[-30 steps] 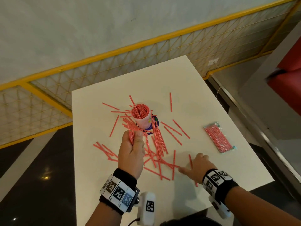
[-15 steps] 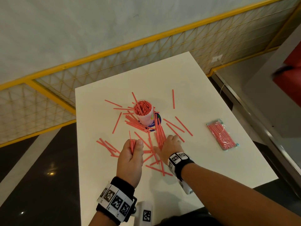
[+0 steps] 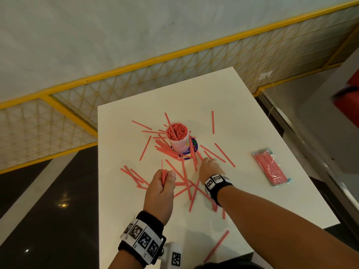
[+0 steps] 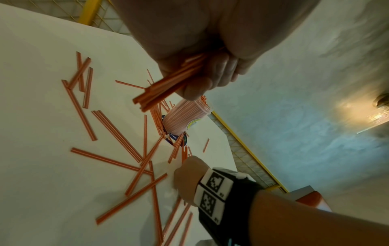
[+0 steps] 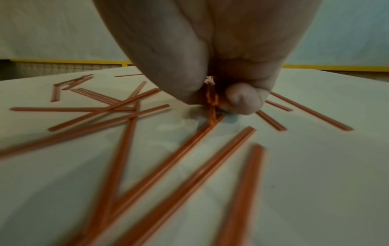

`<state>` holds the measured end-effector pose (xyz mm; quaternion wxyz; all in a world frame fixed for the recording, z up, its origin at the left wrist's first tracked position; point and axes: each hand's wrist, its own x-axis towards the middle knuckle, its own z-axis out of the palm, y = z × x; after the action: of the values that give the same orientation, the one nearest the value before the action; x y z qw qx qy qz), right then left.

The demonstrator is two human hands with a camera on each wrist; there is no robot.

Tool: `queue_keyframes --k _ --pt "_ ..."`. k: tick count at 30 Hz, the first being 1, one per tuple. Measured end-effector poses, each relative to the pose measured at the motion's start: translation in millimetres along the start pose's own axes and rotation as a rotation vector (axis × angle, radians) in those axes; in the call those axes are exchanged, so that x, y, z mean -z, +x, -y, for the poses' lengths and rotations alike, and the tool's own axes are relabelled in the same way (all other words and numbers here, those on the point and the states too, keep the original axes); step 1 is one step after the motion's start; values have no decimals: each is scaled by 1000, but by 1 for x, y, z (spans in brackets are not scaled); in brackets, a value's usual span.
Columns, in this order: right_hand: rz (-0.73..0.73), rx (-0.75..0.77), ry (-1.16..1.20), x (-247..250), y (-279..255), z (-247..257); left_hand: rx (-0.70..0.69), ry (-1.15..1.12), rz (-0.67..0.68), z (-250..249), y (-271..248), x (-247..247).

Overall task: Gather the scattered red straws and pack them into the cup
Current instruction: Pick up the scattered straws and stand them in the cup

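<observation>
Having reached nearer the cup, right hand fingers pinching straws.

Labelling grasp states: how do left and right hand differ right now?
The left hand is raised off the table, fist closed round a bundle of straws; the right hand is down at the table, reaching further forward, nearer the cup.
The left hand grips several; the right hand pinches what looks like one or two straws at their ends.
Both wear marker wristbands and hold red straws.
</observation>
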<state>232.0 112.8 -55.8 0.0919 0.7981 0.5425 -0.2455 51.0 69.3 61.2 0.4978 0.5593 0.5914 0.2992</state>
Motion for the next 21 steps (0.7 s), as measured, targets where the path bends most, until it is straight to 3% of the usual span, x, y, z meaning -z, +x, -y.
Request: queue_keyframes --k 5,8,13,17,21 --pt "77 -5 57 3 21 -23 11 -26 5 3 11 -1" --pt "154 31 295 36 10 -34 44 -39 6 4 21 -5" --pt "127 118 718 88 -35 -39 93 -35 37 -13 34 -23" --pt "143 267 952 124 -86 -33 161 -128 162 -45 36 -41" --pt "147 492 941 133 -105 -28 146 -233 337 -68 41 -56"
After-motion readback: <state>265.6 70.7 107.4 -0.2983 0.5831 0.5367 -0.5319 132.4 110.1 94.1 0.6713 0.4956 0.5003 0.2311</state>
